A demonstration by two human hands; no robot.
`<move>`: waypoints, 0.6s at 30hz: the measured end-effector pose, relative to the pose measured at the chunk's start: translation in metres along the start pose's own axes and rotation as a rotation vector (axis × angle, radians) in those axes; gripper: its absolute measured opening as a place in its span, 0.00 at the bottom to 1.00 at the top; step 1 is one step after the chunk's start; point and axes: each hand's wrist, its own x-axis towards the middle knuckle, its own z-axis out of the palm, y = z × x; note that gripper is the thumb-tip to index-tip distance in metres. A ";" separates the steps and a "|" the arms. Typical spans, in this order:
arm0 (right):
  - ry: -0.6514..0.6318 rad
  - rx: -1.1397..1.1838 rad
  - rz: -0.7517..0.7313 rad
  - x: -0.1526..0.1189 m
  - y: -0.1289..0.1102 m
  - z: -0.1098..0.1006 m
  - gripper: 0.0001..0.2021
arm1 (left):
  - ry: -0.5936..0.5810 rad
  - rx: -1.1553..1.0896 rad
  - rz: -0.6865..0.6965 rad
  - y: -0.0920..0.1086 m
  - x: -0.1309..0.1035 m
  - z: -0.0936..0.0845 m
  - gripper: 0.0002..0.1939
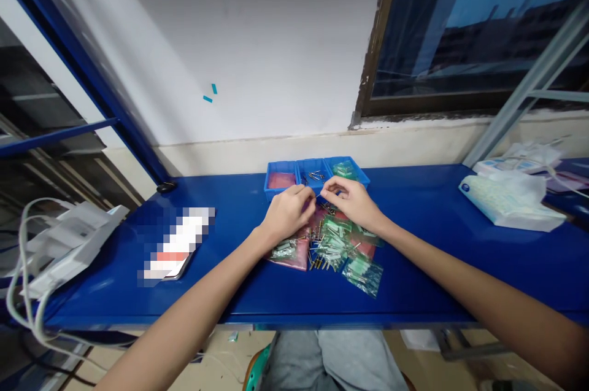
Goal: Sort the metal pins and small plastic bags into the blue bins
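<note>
Above a heap of small packets, my left hand [289,212] and my right hand [350,199] face each other with fingers pinched. A thin, small piece shows at my right fingertips, close to my left fingers; what my left fingers hold is hidden. Green-tinted bags [335,236] and a pink bag [298,256] lie beneath, with loose metal pins [322,264] among them. Behind the hands stand three joined blue bins [298,165]: pink material in the left one, some metal pieces in the middle one, green bags in the right one.
On the blue table [248,293], a partly pixelated phone-like object [177,253] lies left. White devices with cables [69,243] sit at the far left, a tissue pack [510,201] at the right. A wall and window rise behind.
</note>
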 end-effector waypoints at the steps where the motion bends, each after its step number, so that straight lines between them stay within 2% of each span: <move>1: 0.004 -0.050 -0.010 -0.001 -0.001 -0.001 0.06 | 0.023 -0.007 -0.012 -0.001 0.000 0.000 0.06; 5: -0.013 -0.241 -0.069 -0.002 -0.002 -0.001 0.05 | 0.101 -0.069 -0.024 -0.006 0.001 0.003 0.07; 9: -0.042 -0.279 -0.088 -0.003 0.000 0.003 0.06 | 0.143 -0.116 0.003 -0.007 0.000 0.006 0.08; 13: -0.051 -0.224 -0.059 -0.005 -0.004 0.004 0.09 | 0.097 -0.059 0.074 -0.005 0.000 0.004 0.11; 18: -0.056 -0.182 -0.026 -0.007 -0.019 0.002 0.10 | 0.052 0.039 0.116 -0.006 -0.001 0.003 0.10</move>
